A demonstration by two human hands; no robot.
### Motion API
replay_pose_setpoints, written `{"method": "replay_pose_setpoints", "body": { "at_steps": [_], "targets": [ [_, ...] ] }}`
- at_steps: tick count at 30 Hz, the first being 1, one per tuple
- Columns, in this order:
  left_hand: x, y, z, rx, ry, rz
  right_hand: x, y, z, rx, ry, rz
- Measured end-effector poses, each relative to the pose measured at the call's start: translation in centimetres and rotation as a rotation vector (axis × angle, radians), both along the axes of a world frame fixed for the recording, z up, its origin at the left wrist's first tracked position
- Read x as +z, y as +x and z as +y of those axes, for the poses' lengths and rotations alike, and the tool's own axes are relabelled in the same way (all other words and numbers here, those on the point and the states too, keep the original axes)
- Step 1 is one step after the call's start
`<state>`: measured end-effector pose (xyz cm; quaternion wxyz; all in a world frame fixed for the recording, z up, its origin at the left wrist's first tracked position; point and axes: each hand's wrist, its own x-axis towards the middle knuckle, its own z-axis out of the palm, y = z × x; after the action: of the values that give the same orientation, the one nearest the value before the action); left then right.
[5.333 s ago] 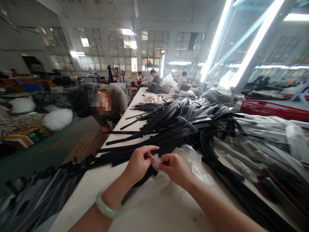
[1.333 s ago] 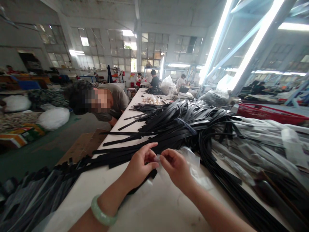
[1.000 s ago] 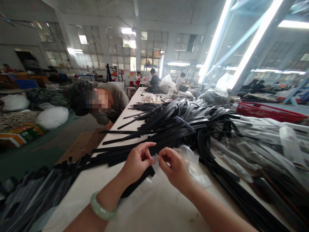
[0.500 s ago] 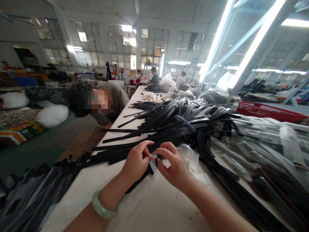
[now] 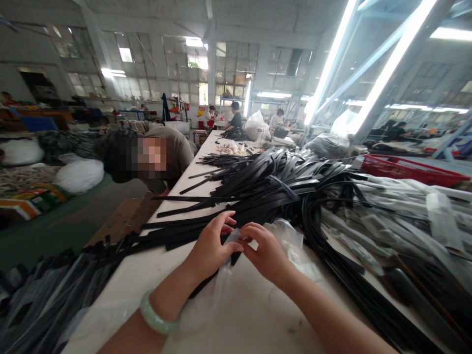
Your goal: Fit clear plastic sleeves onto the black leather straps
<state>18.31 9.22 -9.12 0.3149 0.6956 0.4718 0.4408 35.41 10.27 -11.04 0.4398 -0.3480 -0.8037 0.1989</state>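
from my end, i have both hands up over the near part of the white bench (image 5: 265, 319), close together, with a thin clear plastic sleeve (image 5: 233, 237) between them. my right hand (image 5: 268, 253) has thumb and forefinger brought together on the upper end of the sleeve, pinching it. my left hand (image 5: 208, 248) sits just beside it, thumb against the plastic and forefinger raised clear of the thumb; i cannot tell whether those fingers grip the film or only steady it. below the hands the sleeve trails toward the bench, and its lower end is too faint for me to trace. a black strip (image 5: 203, 286) runs under my left hand; whether it lies inside the sleeve, i cannot make out. a pale green bangle (image 5: 157, 314) circles my left wrist.

just beyond the hands i see a large heap of black strips (image 5: 273, 179), with a dark tie (image 5: 283, 188) across it. crumpled clear plastic (image 5: 289, 236) lies beside my right hand. over to the right are plastic-wrapped pale lengths (image 5: 396, 206) and a red basket (image 5: 413, 169). at the bench's left edge a co-worker (image 5: 180, 147) bends low, near brown cardboard (image 5: 120, 219).
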Motion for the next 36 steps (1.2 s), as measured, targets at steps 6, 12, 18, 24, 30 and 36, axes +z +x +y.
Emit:
{"method": "replay_pose_setpoints", "body": {
  "at_steps": [6,12,18,24,30,36],
  "targets": [
    [-0.6,0.4,0.2,-0.092,-0.205,-0.133,-0.1,0.0,0.2,0.007,-0.024,0.107],
    [-1.0,0.4,0.4,-0.126,-0.297,-0.264,-0.5,0.1,0.6,0.022,-0.030,0.144],
    [-0.6,0.0,0.3,-0.150,-0.406,-0.443,-0.4,0.0,0.4,-0.003,0.038,0.170],
    [-0.1,-0.2,0.1,-0.201,-0.611,-0.654,-0.3,0.2,0.2,0.062,0.047,0.216],
    [-0.1,-0.2,0.0,-0.187,-0.631,-0.635,-0.5,0.2,0.2,0.079,0.020,0.235],
    [0.0,-0.3,0.0,-0.133,-0.597,-0.527,-0.1,0.0,0.1,0.024,0.050,0.192]
  ]
}}
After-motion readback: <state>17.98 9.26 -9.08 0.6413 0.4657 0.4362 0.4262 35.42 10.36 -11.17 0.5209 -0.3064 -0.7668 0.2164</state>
